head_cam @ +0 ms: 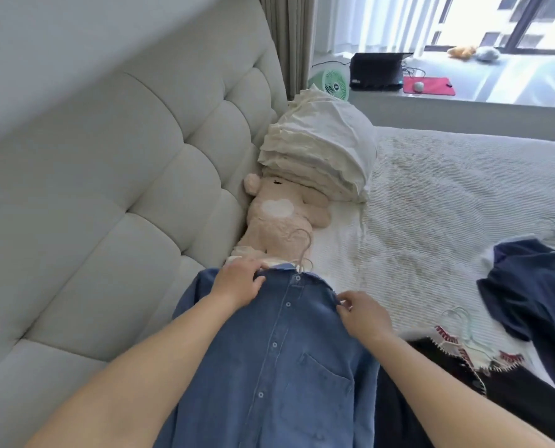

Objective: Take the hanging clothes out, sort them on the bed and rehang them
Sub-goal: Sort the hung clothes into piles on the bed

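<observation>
A blue denim shirt (pixel 289 367) lies buttoned and face up on the bed (pixel 431 202), its collar toward the headboard. A pale hanger (pixel 303 250) sticks out of the collar. My left hand (pixel 239 282) grips the shirt's left shoulder by the collar. My right hand (pixel 365 315) pinches the right shoulder edge. To the right lie a dark garment with a red-and-white trimmed collar (pixel 483 357) on a light hanger (pixel 460 321), and a navy garment (pixel 534 286).
A tufted headboard (pixel 108 189) runs along the left. A plush bear (pixel 282 218) and a stack of cream pillows (pixel 321 150) sit at the bed's head. Beyond are a green fan (pixel 334 82), a laptop (pixel 376 71) and a window ledge.
</observation>
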